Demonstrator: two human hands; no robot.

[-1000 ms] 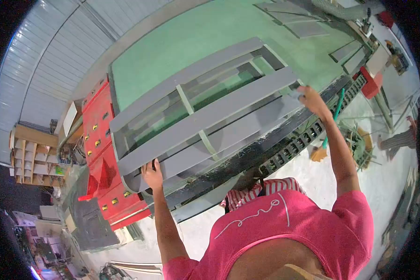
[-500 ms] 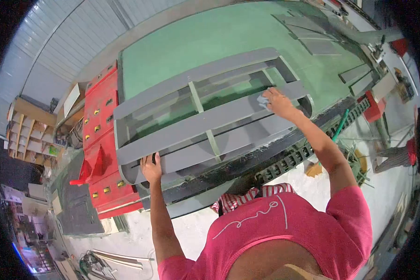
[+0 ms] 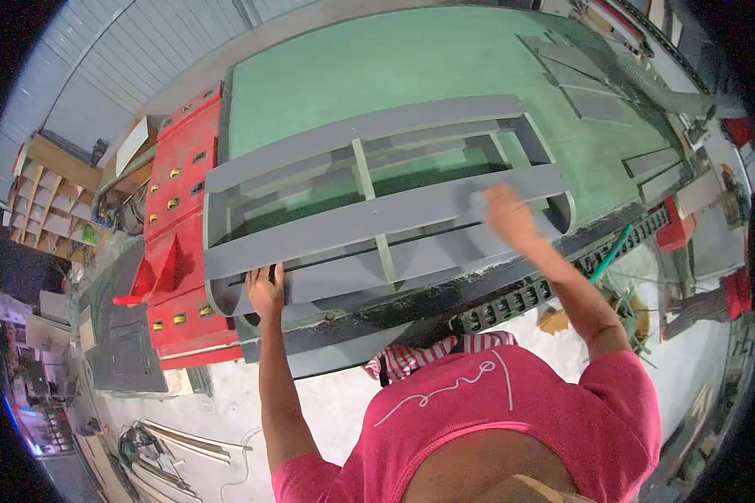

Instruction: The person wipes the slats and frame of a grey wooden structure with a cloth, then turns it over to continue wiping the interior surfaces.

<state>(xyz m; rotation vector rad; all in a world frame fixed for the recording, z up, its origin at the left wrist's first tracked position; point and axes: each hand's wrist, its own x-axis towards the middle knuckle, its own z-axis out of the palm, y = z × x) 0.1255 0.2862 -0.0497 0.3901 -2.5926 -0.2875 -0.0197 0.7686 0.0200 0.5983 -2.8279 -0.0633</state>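
A long grey shelf unit (image 3: pixel 310 225) with several openings and rounded lower ends lies on the green-topped table (image 3: pixel 327 75). My left hand (image 3: pixel 266 293) grips its near left part, fingertips tucked in by the edge of the lower board and thumb raised. On the middle board, toward the right end, my right hand (image 3: pixel 512 220) presses a light blue-grey cloth (image 3: pixel 478 204). That hand is smeared by motion, and most of the cloth is hidden under it.
A red machine frame (image 3: pixel 176 201) with yellow-marked slots adjoins the table's left side. Thin grey strips (image 3: pixel 596 105) lie at the far right. Along the near edge runs a black toothed rail (image 3: pixel 512 300). Wooden pigeonholes (image 3: pixel 50 197) stand at left; long strips (image 3: pixel 184 440) lie on the floor.
My right hand has slid the cloth slightly left and toward me along the middle board. My left hand keeps its place on the shelf unit. The whole view has shifted a little.
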